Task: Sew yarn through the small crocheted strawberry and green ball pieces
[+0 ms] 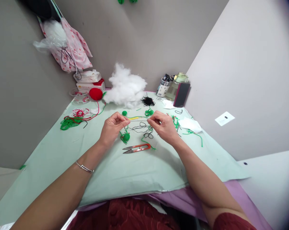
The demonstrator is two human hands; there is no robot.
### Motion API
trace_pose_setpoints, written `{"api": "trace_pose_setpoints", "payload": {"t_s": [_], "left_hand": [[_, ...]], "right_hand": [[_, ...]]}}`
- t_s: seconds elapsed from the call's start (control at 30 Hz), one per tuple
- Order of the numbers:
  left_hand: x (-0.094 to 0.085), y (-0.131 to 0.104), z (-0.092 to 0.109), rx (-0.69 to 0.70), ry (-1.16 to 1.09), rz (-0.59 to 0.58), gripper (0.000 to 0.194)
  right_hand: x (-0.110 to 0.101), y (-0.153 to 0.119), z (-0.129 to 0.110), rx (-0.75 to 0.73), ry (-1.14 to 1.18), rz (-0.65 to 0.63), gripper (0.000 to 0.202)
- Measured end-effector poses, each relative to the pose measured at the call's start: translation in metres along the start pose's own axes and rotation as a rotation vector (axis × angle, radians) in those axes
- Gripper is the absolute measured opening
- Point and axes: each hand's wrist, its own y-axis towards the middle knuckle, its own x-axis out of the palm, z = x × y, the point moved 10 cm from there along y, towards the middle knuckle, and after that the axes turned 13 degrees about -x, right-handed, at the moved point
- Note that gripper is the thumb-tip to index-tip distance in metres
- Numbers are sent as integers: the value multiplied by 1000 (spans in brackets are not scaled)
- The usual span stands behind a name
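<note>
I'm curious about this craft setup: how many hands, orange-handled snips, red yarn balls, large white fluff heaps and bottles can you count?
Left hand and right hand: 2
Orange-handled snips: 1
Red yarn ball: 1
Large white fluff heap: 1
Bottle: 1
Total: 6

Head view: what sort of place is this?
Probably a yarn-craft workspace: fluffy white stuffing, orange-handled metal snips and tangled bright green yarn lie on a pale green tabletop.
</note>
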Motion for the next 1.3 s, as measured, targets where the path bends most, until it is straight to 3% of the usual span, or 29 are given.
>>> {"api": "trace_pose_setpoints", "payload": {"t_s": [0.2, 0.37, 0.57, 0.63, 0.73, 0.83, 0.97, 1.07, 1.13, 1.2, 1.3], "left_hand": [[-10, 5, 6, 26, -22, 20, 34], [-13, 8, 7, 36, 65, 5, 31], [10, 0, 6, -77, 309, -269, 20], [15, -5, 4, -96, 473, -342, 17], [15, -6, -5, -68, 773, -374, 12], [12, -2, -19, -50, 982, -355, 18], [19, -4, -34, -36, 1089, -369, 21], [27, -8, -35, -29, 1044, -392, 25], [25, -6, -27, -51, 902, -336, 26], [15, -1, -14, -89, 665, -232, 27], [-1, 3, 2, -155, 183, -132, 30]], "right_hand": [[-14, 2, 2, 17, -27, 44, 27], [-8, 2, 4, 23, 92, -46, 27], [-8, -11, -1, 46, 580, -300, 29], [-10, -15, -5, 30, 623, -394, 37], [-15, -16, 8, 133, 465, -402, 44], [-15, -14, 22, 227, 307, -343, 37], [-9, -14, 27, 139, -65, -364, 29], [0, -19, 28, 47, -335, -457, 51], [3, -22, 31, 53, -380, -499, 62], [-5, -19, 32, 106, -388, -423, 54], [-28, -8, 22, 140, -279, -155, 23]]}}
